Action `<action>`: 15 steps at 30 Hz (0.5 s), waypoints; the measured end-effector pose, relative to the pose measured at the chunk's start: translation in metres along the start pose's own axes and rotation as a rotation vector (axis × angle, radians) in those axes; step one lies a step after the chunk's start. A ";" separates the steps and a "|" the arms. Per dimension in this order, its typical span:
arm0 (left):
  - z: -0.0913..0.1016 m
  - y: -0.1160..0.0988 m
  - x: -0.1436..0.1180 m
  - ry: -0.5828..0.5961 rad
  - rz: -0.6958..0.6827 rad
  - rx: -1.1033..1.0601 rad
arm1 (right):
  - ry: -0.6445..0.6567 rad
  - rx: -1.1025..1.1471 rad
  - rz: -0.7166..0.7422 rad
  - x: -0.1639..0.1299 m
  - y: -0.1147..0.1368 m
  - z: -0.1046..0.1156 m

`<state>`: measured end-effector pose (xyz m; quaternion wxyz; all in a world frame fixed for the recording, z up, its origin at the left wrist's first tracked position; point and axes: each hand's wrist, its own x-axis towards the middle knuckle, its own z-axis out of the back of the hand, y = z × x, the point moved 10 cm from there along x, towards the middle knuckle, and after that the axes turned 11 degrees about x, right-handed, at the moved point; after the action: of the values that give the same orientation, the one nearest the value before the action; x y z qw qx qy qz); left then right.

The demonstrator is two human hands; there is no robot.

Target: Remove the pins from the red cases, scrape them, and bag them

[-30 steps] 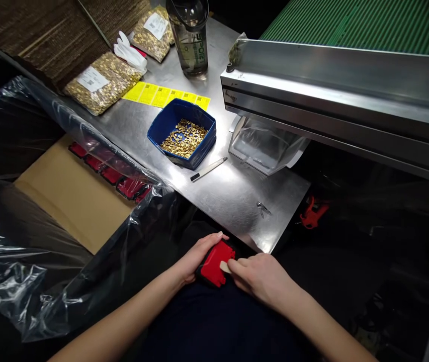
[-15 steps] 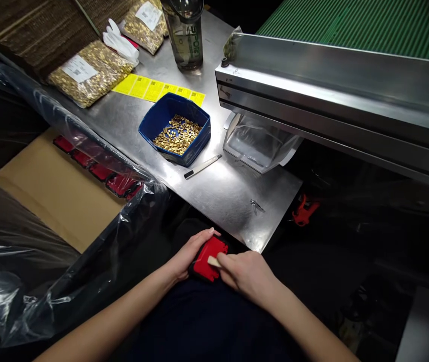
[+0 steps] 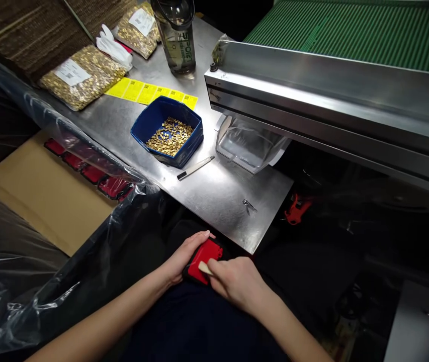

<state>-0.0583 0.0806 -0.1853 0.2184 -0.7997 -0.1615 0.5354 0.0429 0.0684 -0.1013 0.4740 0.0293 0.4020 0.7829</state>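
Note:
My left hand [image 3: 184,256] is wrapped round the far left side of a red and black moulded part [image 3: 208,250], held low over my lap. Its red face is turned up towards me. Between the thumb and fingers of my right hand [image 3: 233,281] is a small, flat, cream-coloured piece [image 3: 204,268], its tip against the red face. Most of that piece is hidden in my fingers, so I cannot tell its exact kind.
On the metal table [image 3: 222,206] are a blue bin [image 3: 184,160] of brass pieces, a cutter-like pen [image 3: 195,168], nail clippers [image 3: 249,205], yellow labels [image 3: 131,91] and a bottle [image 3: 178,50]. A plastic-lined box [image 3: 48,191] with red parts stands left; a green conveyor [image 3: 335,35] runs right.
The cream-coloured piece has shifted down and left across the red face with my right hand. My left hand keeps its hold. The whole view has moved slightly.

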 end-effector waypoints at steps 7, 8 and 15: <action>-0.003 0.003 -0.001 0.020 0.031 -0.008 | -0.039 -0.018 -0.075 -0.006 -0.005 -0.002; -0.003 0.003 -0.001 0.017 0.027 -0.010 | -0.038 -0.017 -0.072 -0.006 -0.004 -0.003; -0.004 0.003 0.000 0.043 0.037 -0.027 | -0.037 -0.029 -0.099 -0.006 -0.007 -0.004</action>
<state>-0.0542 0.0772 -0.1853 0.2010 -0.8168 -0.1490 0.5198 0.0493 0.0633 -0.1067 0.5198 0.0172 0.3828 0.7635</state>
